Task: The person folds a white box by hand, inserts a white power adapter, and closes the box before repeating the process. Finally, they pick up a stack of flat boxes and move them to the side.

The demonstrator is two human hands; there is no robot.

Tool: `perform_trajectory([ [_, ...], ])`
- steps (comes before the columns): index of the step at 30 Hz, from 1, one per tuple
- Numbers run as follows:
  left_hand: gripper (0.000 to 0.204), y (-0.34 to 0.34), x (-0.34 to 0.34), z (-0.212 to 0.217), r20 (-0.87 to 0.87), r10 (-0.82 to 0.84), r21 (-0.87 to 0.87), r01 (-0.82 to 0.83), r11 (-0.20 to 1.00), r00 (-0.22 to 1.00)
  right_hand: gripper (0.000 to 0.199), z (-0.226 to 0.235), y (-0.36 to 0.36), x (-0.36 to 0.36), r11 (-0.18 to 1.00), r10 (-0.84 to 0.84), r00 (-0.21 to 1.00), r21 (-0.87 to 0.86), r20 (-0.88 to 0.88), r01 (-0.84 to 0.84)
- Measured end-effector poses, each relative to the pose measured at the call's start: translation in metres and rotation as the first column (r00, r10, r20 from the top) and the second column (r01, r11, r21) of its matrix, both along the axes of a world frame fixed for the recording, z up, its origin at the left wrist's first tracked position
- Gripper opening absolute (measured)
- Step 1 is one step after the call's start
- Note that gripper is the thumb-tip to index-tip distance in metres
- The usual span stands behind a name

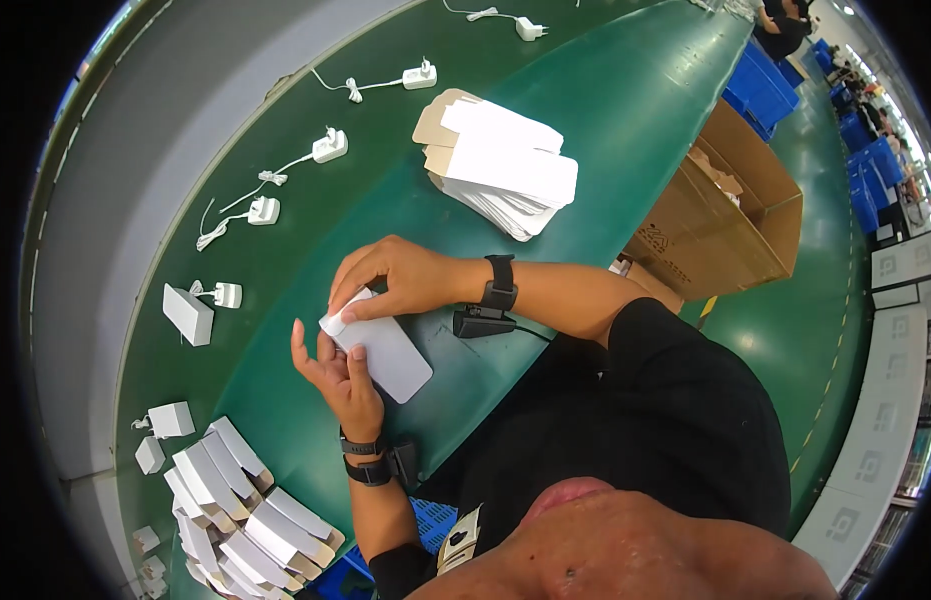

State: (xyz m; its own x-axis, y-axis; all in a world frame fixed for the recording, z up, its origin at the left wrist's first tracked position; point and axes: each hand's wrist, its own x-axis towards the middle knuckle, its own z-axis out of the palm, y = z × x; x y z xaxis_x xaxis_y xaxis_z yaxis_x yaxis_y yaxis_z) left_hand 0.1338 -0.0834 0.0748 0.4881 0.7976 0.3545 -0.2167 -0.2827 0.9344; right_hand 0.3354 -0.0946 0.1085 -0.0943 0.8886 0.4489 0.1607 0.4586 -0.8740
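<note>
Two bare hands are engaged on one small white carton point(383, 350) at the centre of the green work surface point(605, 130). The left hand point(340, 375) supports the carton from its 7 o'clock side, thumb laid on the upper face and the remaining fingers spread open behind it. The right hand point(390, 280) comes in from 3 o'clock, its fingers curled and pinching the carton's end flap at the 10 o'clock corner. The carton is held tilted, its long axis running from 10 o'clock to 4 o'clock, just above the surface; whether it touches the surface cannot be determined.

Both wrists carry dark bands, and a small black device point(482, 322) with a cable lies just below the right wrist.

At 12 o'clock from the hands lies a stack of flat white carton blanks point(505, 165). At 7 o'clock, near the lower rim, sits a pile of folded white cartons point(245, 510). A row of white plug adapters with cords point(325, 148) runs along the surface from 9 o'clock round to 12 o'clock, well apart from the hands. One closed white box point(188, 314) stands at 9 o'clock. An open brown cardboard box point(725, 215) sits at 2 o'clock, beyond the surface's edge, with blue crates point(760, 85) farther off.
</note>
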Motion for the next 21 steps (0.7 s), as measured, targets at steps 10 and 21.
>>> perform_trajectory([
  [10, 0.064, 0.006, 0.012, -0.003, -0.07, -0.042, 0.042, 0.045, 0.998, 0.997, 0.016, 0.007, 0.005, 0.031, 0.974, 0.164, 0.984, -0.15, -0.066, -0.172],
  [21, 0.038, 0.004, 0.022, -0.016, -0.037, -0.028, 0.055, 0.03, 0.998, 0.999, 0.024, -0.007, -0.002, 0.053, 0.975, 0.22, 0.965, -0.059, 0.142, -0.214],
])
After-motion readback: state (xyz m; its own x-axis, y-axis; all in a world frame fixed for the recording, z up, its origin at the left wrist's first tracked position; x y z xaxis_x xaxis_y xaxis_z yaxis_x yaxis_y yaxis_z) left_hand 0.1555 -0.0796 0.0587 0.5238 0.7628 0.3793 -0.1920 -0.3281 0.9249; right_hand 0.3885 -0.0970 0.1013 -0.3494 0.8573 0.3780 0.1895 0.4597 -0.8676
